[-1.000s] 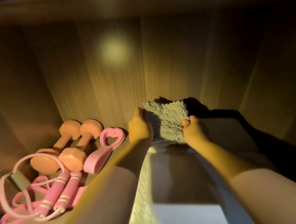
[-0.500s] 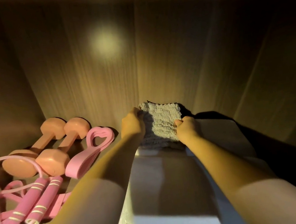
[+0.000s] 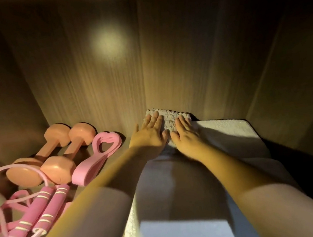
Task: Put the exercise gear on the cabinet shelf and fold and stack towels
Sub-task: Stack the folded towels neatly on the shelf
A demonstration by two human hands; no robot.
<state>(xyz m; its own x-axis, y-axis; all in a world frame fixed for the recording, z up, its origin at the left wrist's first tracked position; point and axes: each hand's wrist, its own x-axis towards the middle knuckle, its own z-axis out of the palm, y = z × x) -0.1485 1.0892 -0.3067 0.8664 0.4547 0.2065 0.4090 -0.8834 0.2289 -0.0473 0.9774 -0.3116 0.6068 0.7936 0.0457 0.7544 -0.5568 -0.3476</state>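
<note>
Head view: the cabinet shelf (image 3: 124, 143) holds peach dumbbells (image 3: 58, 168), a pink heart-shaped loop (image 3: 84, 173) and a jump rope (image 3: 49, 204) at left, with white folded towels (image 3: 229, 134) at right. A small grey towel (image 3: 168, 119) lies on top at the back, left hand (image 3: 150, 137) and right hand (image 3: 187, 137) pressed flat on it, fingers straight.

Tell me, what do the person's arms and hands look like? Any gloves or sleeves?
No gloves: the left hand and right hand are bare, with no ring or watch showing. The left sleeve and right sleeve are plain, pale and unmarked, ending near the elbow; the forearms are uncovered.
</note>
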